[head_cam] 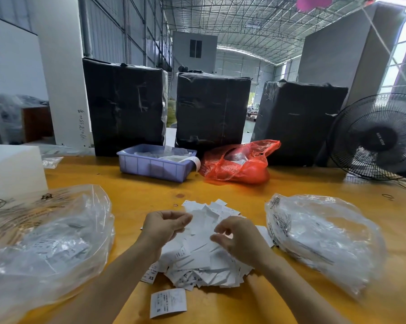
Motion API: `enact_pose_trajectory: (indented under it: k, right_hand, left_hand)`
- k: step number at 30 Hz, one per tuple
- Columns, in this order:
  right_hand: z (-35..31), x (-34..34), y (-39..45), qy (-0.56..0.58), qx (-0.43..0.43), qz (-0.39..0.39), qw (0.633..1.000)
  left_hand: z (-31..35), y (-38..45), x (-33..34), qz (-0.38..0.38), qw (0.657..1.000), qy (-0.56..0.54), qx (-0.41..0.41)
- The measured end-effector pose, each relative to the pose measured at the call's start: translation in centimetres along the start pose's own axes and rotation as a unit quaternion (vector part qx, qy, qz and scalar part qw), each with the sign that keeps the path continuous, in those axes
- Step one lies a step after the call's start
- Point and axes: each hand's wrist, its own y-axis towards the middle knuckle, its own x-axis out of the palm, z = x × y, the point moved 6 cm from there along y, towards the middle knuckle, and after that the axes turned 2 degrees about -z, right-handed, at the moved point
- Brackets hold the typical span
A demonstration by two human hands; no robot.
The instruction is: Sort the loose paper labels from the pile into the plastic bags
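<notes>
A pile of loose white paper labels [202, 256] lies on the orange table in front of me, some marked XS and XL. One label marked S [168, 302] lies apart, nearer to me. My left hand [164, 224] hovers over the pile's left side with curled fingers, its fingertips at the edge of a white label; whether it pinches that label is unclear. My right hand [238, 238] hangs over the pile's right side, fingers loosely curled with nothing between them. A clear plastic bag [47, 242] with labels inside lies to the left, and another clear bag [323, 239] to the right.
At the back of the orange table [136, 197] stand a lilac plastic tray [150, 168] and a red plastic bag [239, 163]. Behind them stand three black wrapped boxes [211, 108]. A black fan [377, 136] is at the far right and a white block [12, 169] at the left.
</notes>
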Motion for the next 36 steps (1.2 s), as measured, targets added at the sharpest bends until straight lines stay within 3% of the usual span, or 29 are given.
enact_pose_trajectory:
  k: [4,6,8,16,19,23,26,29,33,36]
  right_hand:
    - [-0.6,1.7,2.1,-0.09,0.032,-0.023,0.995]
    - [-0.5,2.6,2.9,-0.069,0.067,-0.086,0.992]
    - [-0.2,2.7,3.2,-0.004,0.099,-0.102,0.99]
    - [3.3,-0.2,2.1,0.118,0.137,0.028,0.983]
    - [3.0,-2.3,1.1,0.154,0.066,0.149,0.975]
    - [-0.2,-3.6,-1.6,0.005,-0.175,0.316,0.932]
    - [-1.0,-3.6,-2.8,-0.045,-0.231,0.367,0.9]
    - [-0.8,-4.0,-3.0,0.017,-0.204,0.387,0.899]
    - [-0.6,-4.0,-2.5,0.134,-0.163,0.347,0.914]
    - [0.3,-3.6,-1.9,0.297,-0.054,0.29,0.908]
  left_hand:
    - [-0.2,0.1,-0.3,0.008,1.0,-0.006,0.002]
    - [-0.3,0.0,-0.3,0.005,1.0,-0.001,0.0]
    - [-0.4,0.0,-0.2,-0.001,1.0,0.001,-0.002]
    - [-0.8,0.1,-0.1,-0.012,1.0,-0.005,-0.014]
    - [-0.9,-0.1,0.3,-0.032,0.999,-0.018,-0.038]
    - [-1.0,-0.8,2.6,-0.131,0.98,-0.112,-0.098]
    - [-1.0,-1.1,3.4,-0.163,0.963,-0.183,-0.109]
    - [-0.9,-1.0,3.4,-0.154,0.971,-0.167,-0.076]
    - [-1.2,-0.7,3.1,-0.11,0.986,-0.116,-0.038]
    - [-1.3,-0.5,2.9,-0.093,0.988,-0.123,-0.026]
